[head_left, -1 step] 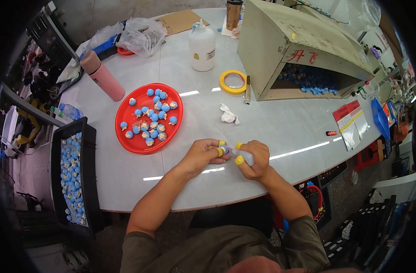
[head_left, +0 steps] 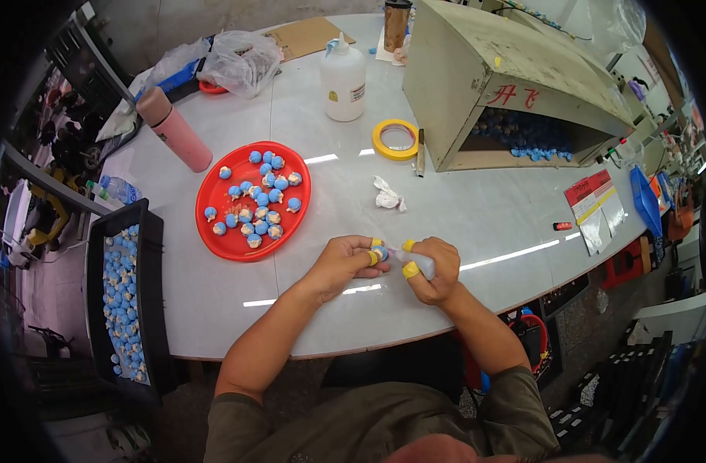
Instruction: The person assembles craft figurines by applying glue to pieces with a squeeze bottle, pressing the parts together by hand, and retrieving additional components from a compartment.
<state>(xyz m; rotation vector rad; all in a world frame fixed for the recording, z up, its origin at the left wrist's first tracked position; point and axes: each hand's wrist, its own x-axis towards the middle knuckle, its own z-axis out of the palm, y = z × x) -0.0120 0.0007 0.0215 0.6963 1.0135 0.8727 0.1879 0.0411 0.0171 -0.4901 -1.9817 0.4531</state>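
My left hand, with yellow wraps on thumb and fingertip, pinches a small blue-and-cream figure piece. Closed round a small translucent squeeze bottle is my right hand, which also has yellow finger wraps. The bottle's narrow nozzle points left at the piece; whether it touches is too small to tell. To the left of my hands, a round red tray carries several similar blue-and-cream pieces. A crumpled white tissue lies on the table beyond my hands.
A black crate of similar pieces stands at the left edge. Behind the tray are a pink flask and a large white bottle. Yellow tape lies beside a grey metal box holding blue pieces. Card-backed packets lie right.
My right hand and the squeeze bottle have shifted very slightly right, away from the piece. My left hand looks still.
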